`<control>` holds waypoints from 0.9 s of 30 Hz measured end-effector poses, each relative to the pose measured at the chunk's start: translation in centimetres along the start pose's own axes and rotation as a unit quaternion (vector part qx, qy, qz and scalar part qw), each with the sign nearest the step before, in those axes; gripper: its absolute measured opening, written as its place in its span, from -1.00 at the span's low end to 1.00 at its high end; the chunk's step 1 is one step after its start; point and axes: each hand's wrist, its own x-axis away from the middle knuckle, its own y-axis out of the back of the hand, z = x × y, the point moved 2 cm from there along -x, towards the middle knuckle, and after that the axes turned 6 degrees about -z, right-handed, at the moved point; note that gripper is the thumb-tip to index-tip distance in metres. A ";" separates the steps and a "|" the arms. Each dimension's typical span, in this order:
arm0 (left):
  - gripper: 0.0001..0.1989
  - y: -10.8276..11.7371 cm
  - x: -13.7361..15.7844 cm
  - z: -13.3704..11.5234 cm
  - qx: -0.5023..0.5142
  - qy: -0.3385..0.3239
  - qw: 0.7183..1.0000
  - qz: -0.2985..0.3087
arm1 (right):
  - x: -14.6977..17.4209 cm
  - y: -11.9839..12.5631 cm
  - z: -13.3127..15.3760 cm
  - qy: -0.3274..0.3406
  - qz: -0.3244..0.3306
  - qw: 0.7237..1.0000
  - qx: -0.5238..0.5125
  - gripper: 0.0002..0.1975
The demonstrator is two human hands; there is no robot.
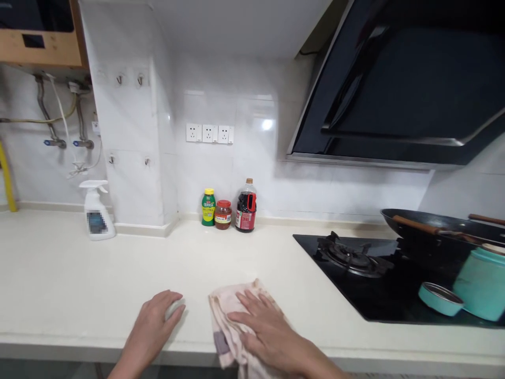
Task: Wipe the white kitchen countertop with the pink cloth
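My right hand (268, 329) lies flat on a pale pink cloth (223, 305), fingers spread, pressing it against the white countertop (165, 263). The cloth is creased, has brownish edges and a grey-purple patch, and hangs partly over the counter's front edge. To its left, my left hand (153, 321) hovers over or rests on the counter near the front edge; I cannot tell which. Its fingers are curved, with the thumb apart from them and a pale gap between.
Against the back wall stand a green bottle (208, 209), a red-lidded jar (223, 216) and a dark sauce bottle (246, 208). A spray bottle (97, 213) is at left. At right are a gas hob (355, 284), wok (410, 223), turquoise canister (481, 284), turquoise lid (440, 299) and range hood (394, 100).
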 end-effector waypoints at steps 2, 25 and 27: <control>-0.65 -0.1 0.1 0.2 -0.004 -0.008 1.000 -0.007 | 2.1 1.0 -2.4 -0.049 -0.010 0.999 0.019 -0.49; -0.74 -0.2 0.9 -0.9 -0.038 -0.096 0.991 -0.088 | -18.1 3.6 -23.3 -0.351 -0.129 0.907 0.193 -0.30; -0.75 0.0 0.7 -1.2 -0.027 -0.094 0.991 -0.096 | -21.0 2.7 -20.8 -0.323 -0.118 0.922 0.177 -0.26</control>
